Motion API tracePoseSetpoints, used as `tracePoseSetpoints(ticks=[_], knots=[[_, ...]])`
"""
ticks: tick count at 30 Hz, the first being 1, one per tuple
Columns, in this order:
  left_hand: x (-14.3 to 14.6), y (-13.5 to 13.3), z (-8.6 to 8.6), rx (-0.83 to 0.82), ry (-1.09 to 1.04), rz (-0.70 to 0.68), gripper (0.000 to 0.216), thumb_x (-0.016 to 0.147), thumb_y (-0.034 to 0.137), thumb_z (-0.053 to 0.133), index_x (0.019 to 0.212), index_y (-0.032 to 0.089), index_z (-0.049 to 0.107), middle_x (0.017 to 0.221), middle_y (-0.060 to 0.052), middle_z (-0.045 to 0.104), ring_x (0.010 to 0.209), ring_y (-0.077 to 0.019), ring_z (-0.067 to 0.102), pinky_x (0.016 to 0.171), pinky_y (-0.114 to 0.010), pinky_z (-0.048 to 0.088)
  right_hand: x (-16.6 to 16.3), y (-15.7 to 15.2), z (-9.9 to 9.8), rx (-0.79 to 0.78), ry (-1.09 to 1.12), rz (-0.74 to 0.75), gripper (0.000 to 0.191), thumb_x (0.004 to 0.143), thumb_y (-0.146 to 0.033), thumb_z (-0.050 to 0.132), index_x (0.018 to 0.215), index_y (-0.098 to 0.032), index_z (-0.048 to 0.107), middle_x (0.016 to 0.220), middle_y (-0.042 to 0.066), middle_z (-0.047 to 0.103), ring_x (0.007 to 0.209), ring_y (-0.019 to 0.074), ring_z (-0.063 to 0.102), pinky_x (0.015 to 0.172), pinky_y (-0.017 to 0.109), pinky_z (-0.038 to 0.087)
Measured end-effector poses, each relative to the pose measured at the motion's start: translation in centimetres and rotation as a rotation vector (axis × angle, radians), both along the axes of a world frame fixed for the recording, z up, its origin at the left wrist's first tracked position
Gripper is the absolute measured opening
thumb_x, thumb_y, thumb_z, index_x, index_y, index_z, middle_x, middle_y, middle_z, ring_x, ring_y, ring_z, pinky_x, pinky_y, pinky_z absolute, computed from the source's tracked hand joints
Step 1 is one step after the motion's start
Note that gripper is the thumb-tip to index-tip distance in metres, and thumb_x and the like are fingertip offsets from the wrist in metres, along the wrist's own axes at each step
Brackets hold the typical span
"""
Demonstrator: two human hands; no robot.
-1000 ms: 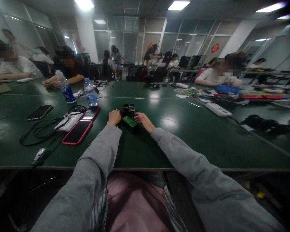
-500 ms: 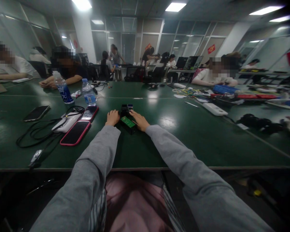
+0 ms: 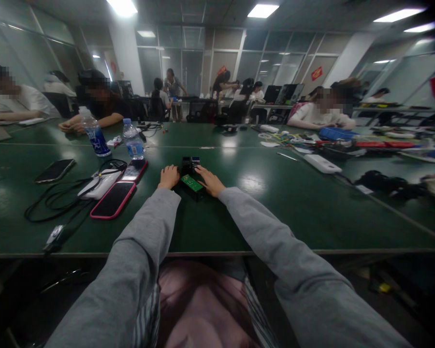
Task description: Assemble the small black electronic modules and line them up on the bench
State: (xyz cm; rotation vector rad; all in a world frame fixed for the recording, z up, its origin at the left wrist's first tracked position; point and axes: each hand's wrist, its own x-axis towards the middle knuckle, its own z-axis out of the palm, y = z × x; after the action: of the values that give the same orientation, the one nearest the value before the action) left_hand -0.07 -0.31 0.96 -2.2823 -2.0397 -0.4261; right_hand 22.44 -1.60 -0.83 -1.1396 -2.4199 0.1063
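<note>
A small green circuit board (image 3: 191, 182) lies on top of a black block on the dark green table (image 3: 217, 217), with a black device (image 3: 189, 164) just behind it. My left hand (image 3: 168, 177) rests at the left side of the block, its fingers curled and touching it. At the block's right side, my right hand (image 3: 210, 180) lies with fingers stretched out, fingertips touching the black device. Both arms are in grey sleeves.
To the left lie two phones in pink cases (image 3: 113, 198), a white power bank with black cables (image 3: 94, 183), another phone (image 3: 54, 170) and two water bottles (image 3: 133, 140). Other people sit at the far side. A white power strip (image 3: 322, 164) and clutter lie to the right.
My right hand has shifted left, closer to the block, fingertips reaching the black device. The left hand has hardly moved. The view has shifted slightly.
</note>
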Motion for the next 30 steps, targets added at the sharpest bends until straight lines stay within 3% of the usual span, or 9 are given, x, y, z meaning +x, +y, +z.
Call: tracePoseSetpoints(ticks=[5,12,20,25,30], knots=[[0.0,0.1,-0.1,0.001,-0.004,-0.001,0.037,0.096,0.022,0.036,0.128,0.018,0.055,0.142,-0.013,0.052,0.133,-0.0263,0.046,0.11,-0.047,0.038,0.1,0.0,0.1,0.008,0.014,0.012,0.059,0.098,-0.032,0.047,0.153,-0.024,0.028,0.159,0.01,0.025,0.146,0.022,0.028,0.114,0.049,0.037],[-0.1,0.1,-0.1,0.015,0.004,-0.013,0.038,0.096,0.022,0.036,0.129,0.016,0.054,0.143,-0.014,0.051,0.132,-0.0272,0.046,0.111,-0.049,0.037,0.0,-0.8,0.9,0.019,-0.005,-0.101,0.053,0.097,-0.034,0.047,0.147,-0.019,0.036,0.156,0.012,0.03,0.141,0.0255,0.037,0.109,0.049,0.043],[-0.1,0.0,-0.1,0.011,-0.013,-0.017,0.039,0.095,0.022,0.037,0.13,0.018,0.054,0.143,-0.014,0.051,0.133,-0.0277,0.045,0.111,-0.051,0.036,0.3,-1.6,2.2,0.101,0.047,-0.282,0.034,0.098,-0.029,0.038,0.126,-0.017,0.053,0.13,0.015,0.053,0.118,0.0278,0.051,0.097,0.047,0.047],[-0.1,-0.2,0.1,0.008,-0.007,-0.015,0.037,0.095,0.023,0.037,0.127,0.019,0.055,0.14,-0.013,0.054,0.131,-0.0267,0.046,0.111,-0.048,0.037,0.5,-1.4,1.7,0.176,0.057,-0.309,0.046,0.096,-0.032,0.044,0.141,-0.022,0.045,0.141,0.013,0.044,0.127,0.0319,0.043,0.1,0.052,0.045],[-0.1,0.1,-0.2,0.014,0.002,-0.006,0.037,0.096,0.022,0.037,0.129,0.019,0.054,0.144,-0.013,0.051,0.133,-0.027,0.045,0.111,-0.048,0.036,0.6,-0.9,1.1,0.078,-0.028,-0.269,0.05,0.095,-0.034,0.051,0.143,-0.025,0.043,0.148,0.012,0.036,0.128,0.0317,0.045,0.1,0.052,0.047]])
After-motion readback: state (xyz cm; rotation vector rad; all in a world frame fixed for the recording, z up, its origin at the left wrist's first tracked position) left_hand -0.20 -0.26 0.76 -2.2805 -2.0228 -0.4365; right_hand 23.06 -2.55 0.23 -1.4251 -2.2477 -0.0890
